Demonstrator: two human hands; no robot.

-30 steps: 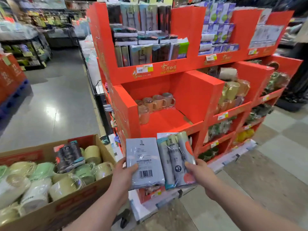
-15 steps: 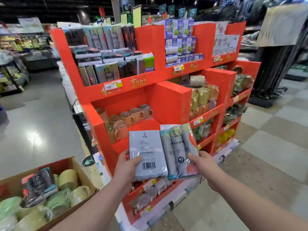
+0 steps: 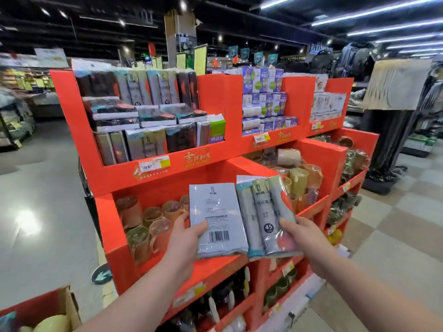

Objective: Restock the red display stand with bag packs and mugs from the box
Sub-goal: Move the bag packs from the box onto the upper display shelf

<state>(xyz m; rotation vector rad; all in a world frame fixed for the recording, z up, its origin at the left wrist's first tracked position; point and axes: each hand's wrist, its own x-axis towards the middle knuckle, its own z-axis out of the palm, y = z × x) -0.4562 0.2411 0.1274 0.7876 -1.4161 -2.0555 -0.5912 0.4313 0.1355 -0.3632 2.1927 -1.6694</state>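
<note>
Both packs have come up & fwd since a sec ago. They were low, nearer the box (image 3: 72, 305); now they're held in front of the mid shelf, w/ the bag-pack shelf just above. That box has dropped to the near-left corner of view, only its rim & a pale mug (image 3: 54, 322) showing. I'd say the carry is nearly done. What's left is the lift to the top-left shelf of the red display stand (image 3: 115, 183), where stocked packs (image 3: 153, 142) of the same kind already stand & lie in rows.

On one side the left hand (image 3: 185, 238) grips the grey pack (image 3: 217, 219), barcode side facing us, thumb across the front by its lower-left edge, fingers curled behind. Beside it the right hand (image 3: 304, 236) grips the three-roll pack (image 3: 266, 214), marked "45", at its lower-right corner, thumb on front, rest behind. Packs sit side by side, edges touching or v. close, can't tell which. Both forearms reach out from near, converging slightly.

Top shelf looks pretty full; prob. the only room is on top of the flat-lying packs. Brown mugs (image 3: 153, 213) sit on the left of the mid shelf, partly behind the grey pack.
</note>
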